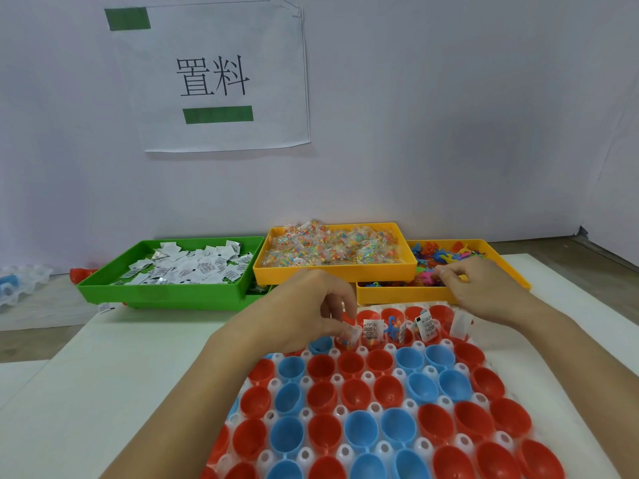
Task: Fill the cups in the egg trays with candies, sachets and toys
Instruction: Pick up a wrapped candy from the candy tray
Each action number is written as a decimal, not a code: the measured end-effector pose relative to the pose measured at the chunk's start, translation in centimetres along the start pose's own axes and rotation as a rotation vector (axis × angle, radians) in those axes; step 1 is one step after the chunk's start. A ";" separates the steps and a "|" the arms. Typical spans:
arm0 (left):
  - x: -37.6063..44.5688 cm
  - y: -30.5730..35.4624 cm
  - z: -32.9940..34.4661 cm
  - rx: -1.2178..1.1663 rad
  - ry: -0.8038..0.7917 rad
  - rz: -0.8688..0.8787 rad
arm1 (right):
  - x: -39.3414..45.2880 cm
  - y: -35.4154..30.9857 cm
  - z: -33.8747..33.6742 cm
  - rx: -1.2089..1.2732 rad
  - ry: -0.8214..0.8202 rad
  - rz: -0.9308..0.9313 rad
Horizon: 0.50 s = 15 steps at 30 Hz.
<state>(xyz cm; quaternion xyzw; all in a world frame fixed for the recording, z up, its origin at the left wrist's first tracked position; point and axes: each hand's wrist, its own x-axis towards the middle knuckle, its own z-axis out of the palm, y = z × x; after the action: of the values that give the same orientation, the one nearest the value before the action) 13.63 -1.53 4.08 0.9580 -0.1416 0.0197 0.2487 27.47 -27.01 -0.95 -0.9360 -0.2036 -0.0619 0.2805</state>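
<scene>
A clear egg tray [366,376] with red and blue cups lies in front of me. Cups in its far row hold white sachets [371,328] and a blue toy [392,323]. My left hand [311,305] pinches a small packet [351,335] over a far-row cup at the left. My right hand [484,288] reaches into the yellow bin of coloured toys [449,254], its fingers curled at the toy pile; whether it holds one is hidden. A green bin of white sachets [186,264] stands far left, a yellow bin of candy packets [332,247] in the middle.
A white board [103,375] lies under the egg tray on the table. One stray sachet [105,307] lies before the green bin. More clear trays [20,281] and a red piece [81,273] sit at the far left. A paper sign [214,77] hangs on the wall.
</scene>
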 end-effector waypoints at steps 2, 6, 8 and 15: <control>0.0 0.0 -0.1 -0.019 0.004 -0.009 | 0.0 0.0 -0.1 -0.004 0.020 -0.005; 0.0 -0.1 -0.2 -0.032 0.004 -0.027 | -0.2 -0.6 -0.2 0.006 0.036 -0.051; 0.0 -0.1 -0.2 -0.038 0.003 -0.034 | -0.3 -0.7 -0.1 -0.015 -0.002 -0.032; -0.1 -0.4 -0.5 -0.031 0.041 0.012 | -0.2 -0.8 0.0 -0.043 -0.021 0.023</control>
<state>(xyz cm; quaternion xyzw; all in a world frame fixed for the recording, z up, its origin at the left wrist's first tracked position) 13.67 -0.92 4.32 0.9526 -0.1423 0.0386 0.2660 27.01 -26.51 -0.59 -0.9447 -0.1945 -0.0533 0.2587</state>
